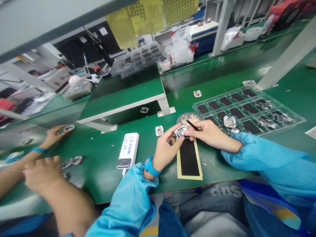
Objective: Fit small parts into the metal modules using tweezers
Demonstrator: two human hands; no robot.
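The person's left hand [166, 150] is pinching a small white square module [181, 132] between thumb and fingers, holding it just above a black rectangular pad with a pale yellow border [189, 161]. The right hand [208, 134] is clasping a thin black stick [193, 125] while its fingertips are touching the module's edge. The module is appearing light, stiff and fragile, with fine metal parts on its face, so its outer edges are seeming the safest place to take hold. A round perforated grey disc [189, 118] is lying just behind it on the green table [103, 174].
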